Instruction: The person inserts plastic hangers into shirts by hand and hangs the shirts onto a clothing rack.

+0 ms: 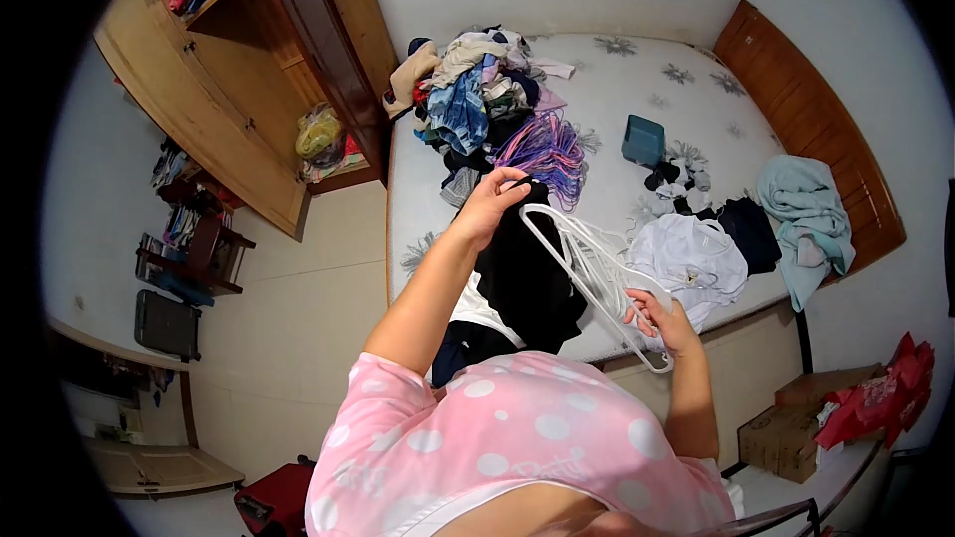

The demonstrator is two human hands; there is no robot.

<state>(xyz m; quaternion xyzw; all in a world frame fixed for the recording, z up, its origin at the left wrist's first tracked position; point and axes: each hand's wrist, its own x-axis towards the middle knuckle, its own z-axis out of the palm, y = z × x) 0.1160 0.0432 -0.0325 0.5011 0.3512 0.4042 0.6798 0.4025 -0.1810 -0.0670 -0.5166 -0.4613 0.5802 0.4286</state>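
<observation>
My left hand (489, 207) pinches the top edge of a black garment (527, 273), which hangs down over the near side of the mattress. Several white clothes hangers (582, 254) are gripped in my right hand (659, 322), and their far ends reach up beside the black garment. Whether a hanger is inside the garment I cannot tell. Beneath the black cloth a white garment (479, 310) and a dark one (460, 346) show in part. Just past the hangers lies a white top (688, 264), spread on the bed.
A heap of mixed clothes (463, 104) and a bundle of purple and pink hangers (547, 154) lie on the mattress (617, 70). A teal box (644, 140), small dark and grey items and a light-blue cloth (804, 204) are farther right. An open wardrobe (229, 60) stands left, cardboard boxes (786, 433) right.
</observation>
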